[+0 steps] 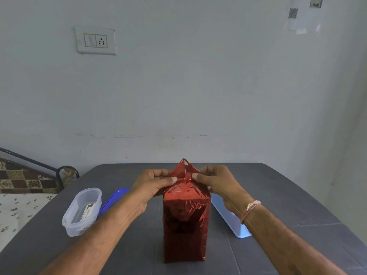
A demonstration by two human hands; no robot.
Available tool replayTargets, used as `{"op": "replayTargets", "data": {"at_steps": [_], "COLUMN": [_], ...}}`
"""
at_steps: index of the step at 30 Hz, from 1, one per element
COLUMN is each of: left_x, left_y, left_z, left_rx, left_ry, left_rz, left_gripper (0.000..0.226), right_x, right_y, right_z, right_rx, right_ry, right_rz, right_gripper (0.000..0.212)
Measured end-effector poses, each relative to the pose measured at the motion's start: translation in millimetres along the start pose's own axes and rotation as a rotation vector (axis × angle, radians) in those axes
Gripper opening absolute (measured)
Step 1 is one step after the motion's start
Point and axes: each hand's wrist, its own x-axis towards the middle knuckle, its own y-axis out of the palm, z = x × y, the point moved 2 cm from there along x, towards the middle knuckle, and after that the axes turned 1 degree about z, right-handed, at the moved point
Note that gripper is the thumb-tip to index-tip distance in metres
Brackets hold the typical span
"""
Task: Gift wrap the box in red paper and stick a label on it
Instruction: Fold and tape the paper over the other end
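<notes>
Box: one box (185, 225), upright at mid-table (278, 195), wholly covered in shiny, crinkled red paper (179, 170) whose top flap stands in a peak.
Left hand (153, 187): pinching the flap's left corner.
Right hand (216, 185): pinching the right corner.
Tubs: two, a clear tub (82, 211) left and a pale blue tub (230, 219) right.
Lid: one blue lid (115, 197).

The red paper (185, 221) is glossy and foil-like, crinkled, with bright metallic glints. The surface (278, 195) is dark grey and matt; it may be plastic, though the view is too soft to be sure. On the left, a tub (82, 212) is cloudy clear plastic, beside a smooth blue plastic lid (117, 197). On the right, a container (226, 217) is frosted plastic with a pale blue edge. A wrist band (251, 210) is rough twisted thread. The far wall (198, 86) is matt paint.
</notes>
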Motion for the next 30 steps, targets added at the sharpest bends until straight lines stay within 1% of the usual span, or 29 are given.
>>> {"op": "replayTargets", "data": {"at_steps": [6, 11, 14, 18, 21, 27, 30], "left_x": [-0.9, -3.8, -6.2, -12.6, -14.4, -20.9, -21.8], "left_y": [-4.0, -0.5, 0.9, -6.9, -13.3, -10.5, -11.3], "left_z": [1.0, -2.0, -3.2, -8.3, -6.9, -3.2, -1.5], "left_rx": [0.034, 0.060, 0.068, 0.118, 0.155, 0.176, 0.193], "left_ry": [0.019, 0.066, 0.106, 0.144, 0.163, 0.220, 0.251], "left_rz": [-0.018, -0.027, -0.028, 0.045, 0.080, 0.048, 0.036], "left_gripper": [0.015, 0.013, 0.015, 0.021, 0.030, 0.026, 0.022], "right_x": [3.9, 1.3, -3.9, -10.1, -15.1, -27.2, -30.1], "right_y": [-4.1, -4.4, -2.5, -1.9, -2.0, -1.4, -3.5], "right_z": [13.6, 19.6, 21.0, 20.6, 19.5, 18.7, 17.0], "right_rx": [-0.152, -0.267, -0.263, -0.253, -0.264, -0.452, -0.557], "right_ry": [-0.182, -0.261, -0.282, -0.305, -0.324, -0.432, -0.515], "right_rz": [0.002, 0.000, 0.010, 0.030, 0.029, -0.062, -0.060], "right_gripper": [0.008, 0.009, 0.008, 0.006, 0.012, 0.016, 0.018]}}
